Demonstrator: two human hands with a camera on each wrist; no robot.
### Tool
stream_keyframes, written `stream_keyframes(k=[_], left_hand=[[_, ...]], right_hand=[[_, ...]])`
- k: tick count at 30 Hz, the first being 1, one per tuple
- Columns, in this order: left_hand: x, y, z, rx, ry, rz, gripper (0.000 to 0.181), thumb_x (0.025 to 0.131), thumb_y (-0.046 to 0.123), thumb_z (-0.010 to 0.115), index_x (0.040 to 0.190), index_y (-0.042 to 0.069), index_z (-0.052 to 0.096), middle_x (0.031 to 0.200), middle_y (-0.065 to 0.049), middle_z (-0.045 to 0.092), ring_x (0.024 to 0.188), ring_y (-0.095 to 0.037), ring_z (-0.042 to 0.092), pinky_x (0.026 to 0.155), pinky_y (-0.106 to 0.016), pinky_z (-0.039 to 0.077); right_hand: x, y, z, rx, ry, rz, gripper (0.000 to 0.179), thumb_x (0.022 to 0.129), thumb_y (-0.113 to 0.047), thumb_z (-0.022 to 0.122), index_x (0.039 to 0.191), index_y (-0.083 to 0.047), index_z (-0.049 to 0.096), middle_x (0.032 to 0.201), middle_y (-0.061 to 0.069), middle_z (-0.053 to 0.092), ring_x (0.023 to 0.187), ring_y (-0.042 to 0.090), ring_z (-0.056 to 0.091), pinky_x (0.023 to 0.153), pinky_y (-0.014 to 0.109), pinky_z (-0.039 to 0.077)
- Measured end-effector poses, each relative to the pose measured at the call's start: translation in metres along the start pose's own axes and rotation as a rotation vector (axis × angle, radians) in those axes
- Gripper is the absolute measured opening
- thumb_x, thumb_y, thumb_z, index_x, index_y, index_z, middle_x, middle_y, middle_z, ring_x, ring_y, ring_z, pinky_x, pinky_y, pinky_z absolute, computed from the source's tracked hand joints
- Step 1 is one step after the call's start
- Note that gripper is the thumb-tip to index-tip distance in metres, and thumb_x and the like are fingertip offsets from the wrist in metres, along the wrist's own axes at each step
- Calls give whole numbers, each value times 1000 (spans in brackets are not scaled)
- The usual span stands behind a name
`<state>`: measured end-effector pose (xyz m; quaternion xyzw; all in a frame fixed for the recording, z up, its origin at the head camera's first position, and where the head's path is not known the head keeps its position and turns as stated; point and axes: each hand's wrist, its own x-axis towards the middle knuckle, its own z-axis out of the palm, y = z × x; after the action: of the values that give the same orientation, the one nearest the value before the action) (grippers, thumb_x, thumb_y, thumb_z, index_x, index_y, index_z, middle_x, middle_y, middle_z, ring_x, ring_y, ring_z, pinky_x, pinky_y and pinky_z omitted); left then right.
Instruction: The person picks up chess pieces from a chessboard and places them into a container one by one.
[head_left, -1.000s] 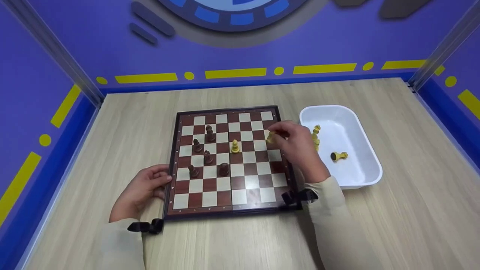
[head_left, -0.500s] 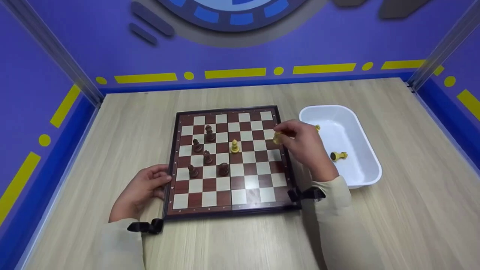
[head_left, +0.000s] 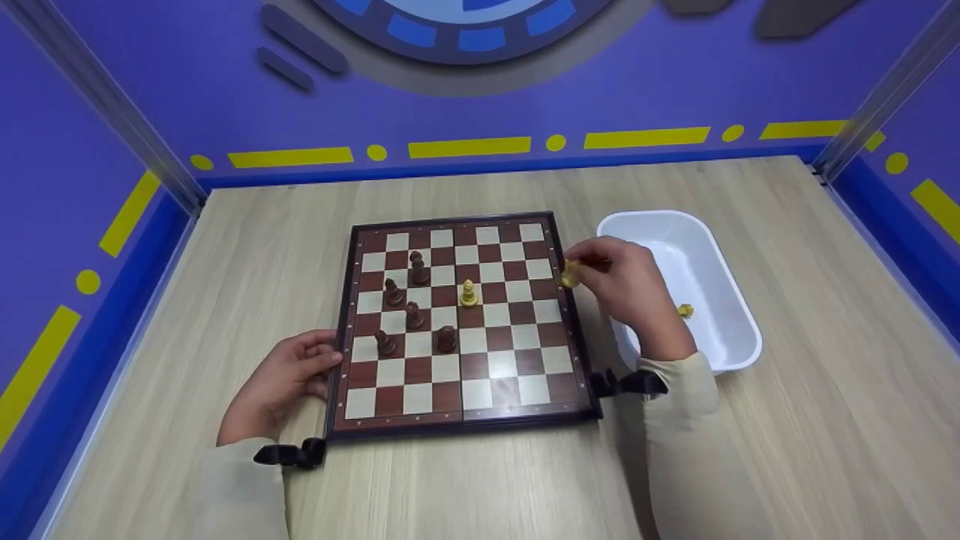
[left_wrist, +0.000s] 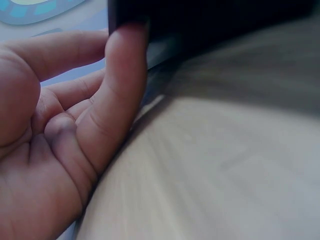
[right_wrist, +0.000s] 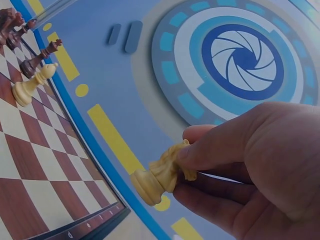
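Chess piece, right of centre in the head view, hangs near the board, pinched by the right hand; the left hand touches the board's edge, lower left. The step looks like carrying; next probably calls for loosening over the tub.

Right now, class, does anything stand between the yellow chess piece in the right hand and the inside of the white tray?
Beyond the right hand gripping the yellow chess piece, only the left wall of the white tray visibly does. The hand hides part of that stretch, so I can't rule out something small there.
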<state>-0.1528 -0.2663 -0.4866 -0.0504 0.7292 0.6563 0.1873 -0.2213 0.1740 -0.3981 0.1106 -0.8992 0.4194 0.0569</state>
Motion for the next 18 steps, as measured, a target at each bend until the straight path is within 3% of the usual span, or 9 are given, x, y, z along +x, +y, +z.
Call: stream_keyframes(k=[13, 18], left_hand=[[-1, 1, 1, 12, 17, -8, 51, 94, 11, 62, 138, -5, 43, 87, 3, 64, 57, -8, 62, 50, -26, 56], [0, 0, 1, 12, 19, -8, 51, 94, 11, 62, 138, -5, 43, 88, 3, 64, 57, -9, 63, 51, -27, 56]], right_hand=[[0, 7, -11, -29, 30, 11, 18, 87, -3, 64, 102, -5, 73, 97, 10, 73, 85, 19, 65, 71, 22, 51], [0, 10, -16, -30, 27, 28, 19, 88, -3, 63, 103, -5, 73, 98, 10, 72, 86, 20, 66, 71, 23, 51]])
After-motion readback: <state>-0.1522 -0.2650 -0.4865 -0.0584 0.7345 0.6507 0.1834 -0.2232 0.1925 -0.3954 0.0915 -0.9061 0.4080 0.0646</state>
